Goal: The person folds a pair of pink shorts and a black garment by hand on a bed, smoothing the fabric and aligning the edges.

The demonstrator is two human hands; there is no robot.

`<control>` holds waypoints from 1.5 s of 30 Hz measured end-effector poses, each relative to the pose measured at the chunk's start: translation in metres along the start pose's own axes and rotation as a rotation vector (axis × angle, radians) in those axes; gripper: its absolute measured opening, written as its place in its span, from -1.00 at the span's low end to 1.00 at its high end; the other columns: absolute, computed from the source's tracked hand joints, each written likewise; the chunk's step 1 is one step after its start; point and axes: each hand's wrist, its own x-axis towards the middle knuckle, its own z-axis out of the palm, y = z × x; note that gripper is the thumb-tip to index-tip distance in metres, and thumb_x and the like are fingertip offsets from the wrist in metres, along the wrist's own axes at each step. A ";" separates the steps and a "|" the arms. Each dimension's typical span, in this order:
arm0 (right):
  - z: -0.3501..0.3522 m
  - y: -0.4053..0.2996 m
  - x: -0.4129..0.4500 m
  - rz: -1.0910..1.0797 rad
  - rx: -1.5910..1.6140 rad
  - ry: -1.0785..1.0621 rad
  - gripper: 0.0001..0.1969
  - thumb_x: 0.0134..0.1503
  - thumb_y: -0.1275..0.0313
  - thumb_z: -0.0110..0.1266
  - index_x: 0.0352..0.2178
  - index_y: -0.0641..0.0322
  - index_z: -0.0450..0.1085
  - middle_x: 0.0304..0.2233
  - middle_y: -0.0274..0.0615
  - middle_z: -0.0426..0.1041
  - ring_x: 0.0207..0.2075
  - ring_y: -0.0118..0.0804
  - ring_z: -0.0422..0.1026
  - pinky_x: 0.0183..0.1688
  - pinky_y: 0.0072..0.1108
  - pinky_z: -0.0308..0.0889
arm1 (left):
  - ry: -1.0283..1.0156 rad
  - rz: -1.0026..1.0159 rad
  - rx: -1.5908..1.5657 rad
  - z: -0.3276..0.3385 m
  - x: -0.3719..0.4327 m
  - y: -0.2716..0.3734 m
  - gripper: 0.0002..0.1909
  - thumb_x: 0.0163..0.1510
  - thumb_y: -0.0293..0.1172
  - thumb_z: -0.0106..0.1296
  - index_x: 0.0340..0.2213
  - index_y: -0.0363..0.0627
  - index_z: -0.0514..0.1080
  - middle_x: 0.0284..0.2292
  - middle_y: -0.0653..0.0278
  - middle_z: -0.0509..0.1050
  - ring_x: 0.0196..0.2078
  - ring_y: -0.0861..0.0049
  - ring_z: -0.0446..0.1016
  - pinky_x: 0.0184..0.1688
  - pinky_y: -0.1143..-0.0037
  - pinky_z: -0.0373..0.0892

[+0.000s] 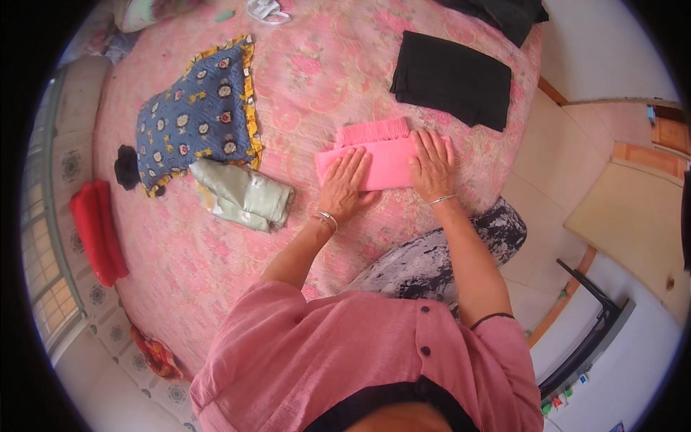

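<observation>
A folded pink cloth (387,162) with a fringed end (373,131), perhaps a scarf, lies on the bed in front of me. My left hand (345,181) rests palm down on its left part, the thumb out to the side. On its right end my right hand (433,164) lies flat, fingers pointing away from me. Neither hand grips the cloth; both press on top of it. The fringe sticks out beyond the far folded edge. Just past my right hand is a folded black cloth (452,80).
A floral pink bedspread (291,113) covers the bed. To the left lie a blue patterned pillow (197,113) with yellow ruffles, a pale green folded cloth (245,194) and a red rolled cloth (99,232). A white mask (267,11) and black fabric (499,16) lie at the far side.
</observation>
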 end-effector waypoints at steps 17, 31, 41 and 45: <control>0.006 0.029 -0.063 0.593 1.139 0.221 -0.38 0.04 0.43 0.17 0.12 0.33 0.14 -0.07 -0.03 0.39 -0.09 -0.28 0.42 -0.04 -0.53 0.31 | 0.124 0.174 0.030 -0.015 0.011 0.002 -0.46 -0.12 -0.57 -0.06 -0.01 -0.24 0.30 0.00 0.03 0.39 0.07 0.22 0.35 0.13 0.33 0.22; -0.222 0.032 -0.131 0.609 1.212 0.543 -0.69 0.12 0.53 0.09 -0.08 0.34 0.30 -0.41 -0.37 0.39 -0.46 -0.65 0.32 -0.43 -0.80 0.23 | -0.690 0.160 -0.895 -0.107 -0.025 0.157 -0.56 0.00 -0.48 0.03 -0.04 -0.32 0.33 -0.28 0.24 0.49 -0.22 0.61 0.41 -0.16 0.54 0.34; -0.129 0.100 -0.220 0.795 0.826 0.413 -0.74 0.09 0.53 0.08 -0.16 0.35 0.36 -0.45 -0.23 0.49 -0.44 -0.53 0.43 -0.35 -0.68 0.33 | -0.814 0.084 -1.014 -0.006 -0.022 0.169 -0.46 -0.02 -0.47 0.10 0.04 -0.27 0.27 -0.16 0.11 0.46 -0.18 0.47 0.46 -0.11 0.50 0.39; -0.154 0.089 -0.209 0.931 1.189 0.440 -0.79 0.17 0.42 0.01 -0.22 0.36 0.39 -0.41 -0.21 0.50 -0.43 -0.48 0.46 -0.34 -0.64 0.37 | -0.330 0.553 -0.455 -0.045 -0.029 0.201 -0.41 -0.03 -0.52 0.01 0.10 -0.04 0.25 0.07 0.06 0.30 0.07 0.15 0.32 0.10 0.35 0.27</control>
